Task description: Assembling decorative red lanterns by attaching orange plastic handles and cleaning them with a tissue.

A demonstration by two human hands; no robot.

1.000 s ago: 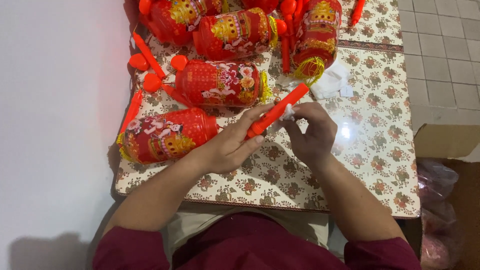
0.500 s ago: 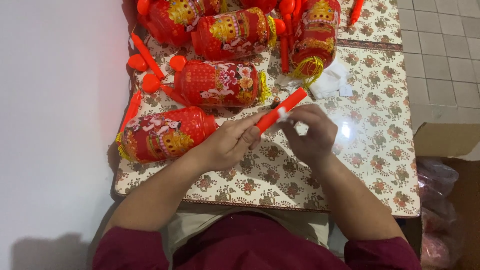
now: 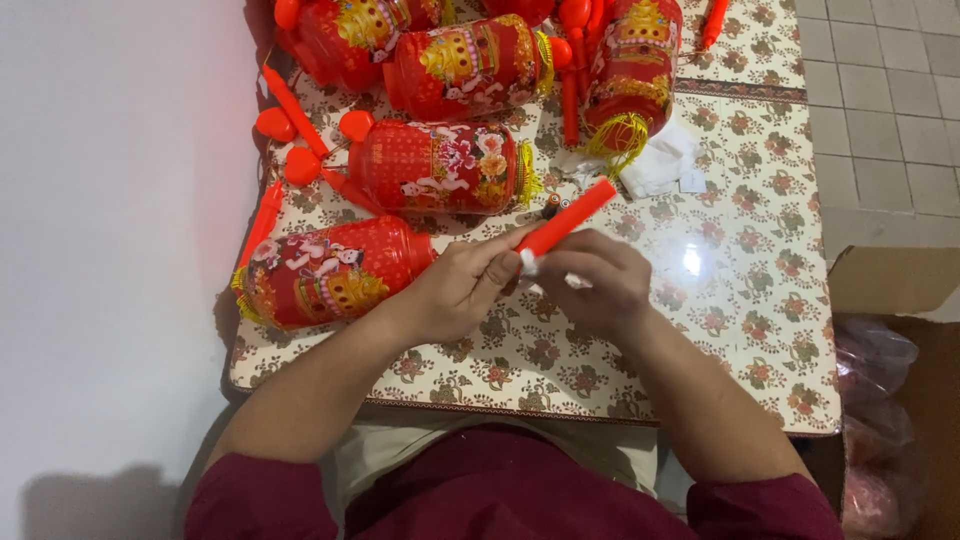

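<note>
The red plastic stick (image 3: 566,217) points far-right, tilted above the floral table (image 3: 740,300); the left hand (image 3: 455,285) grasps its near end, the right hand (image 3: 598,285) pinches the white tip there; a red lantern (image 3: 330,270) lies just left.

lanterns (image 3: 440,165) crowd far side; table (image 3: 740,300) free to right.

A brown cardboard box (image 3: 893,283) stands open on the floor, right of the table. Pinkish plastic bags (image 3: 878,420) crowd beside it.
</note>
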